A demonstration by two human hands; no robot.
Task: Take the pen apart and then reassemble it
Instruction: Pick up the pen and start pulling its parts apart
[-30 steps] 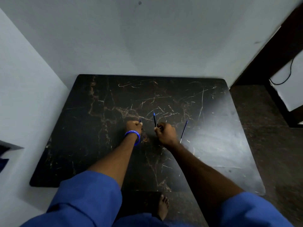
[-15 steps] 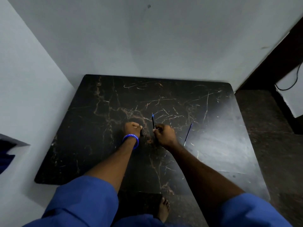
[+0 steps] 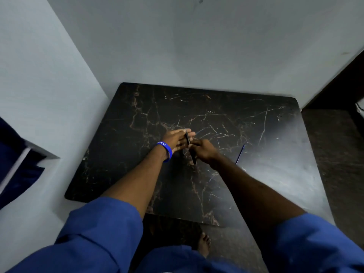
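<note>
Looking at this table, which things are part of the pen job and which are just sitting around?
Part of the job:
- dark pen piece at the left hand
- pen barrel in the right hand
- blue refill lying on the table, right of the hands

Just there:
- blue wristband on the left wrist
- blue cloth at far left
- cable at far right

Black table [image 3: 137,154] with brown marble veins; blue wristband [image 3: 166,150]; blue sleeves [image 3: 102,229].
</note>
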